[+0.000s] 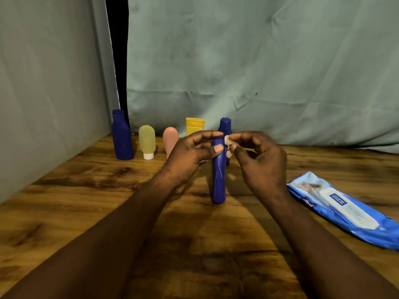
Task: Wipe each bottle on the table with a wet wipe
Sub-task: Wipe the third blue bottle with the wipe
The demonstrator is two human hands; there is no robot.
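Forearms rise from the lower frame edge to centre. Left hand (190,156) curls thumb and fingers round the upper part of the slim blue bottle (218,182), which stands at centre frame with its long axis near vertical. Whether its base touches the table (86,212) cannot be told. Right hand (261,165) pinches a small wet wipe (228,147) against the bottle's upper right side. Judgement: light, rigid, smooth plastic, probably slippery once wet; best held mid-body.

Wipes pack (345,210) — cropped at right edge; pink bottle (170,137), yellow tube (195,126) partly hidden.
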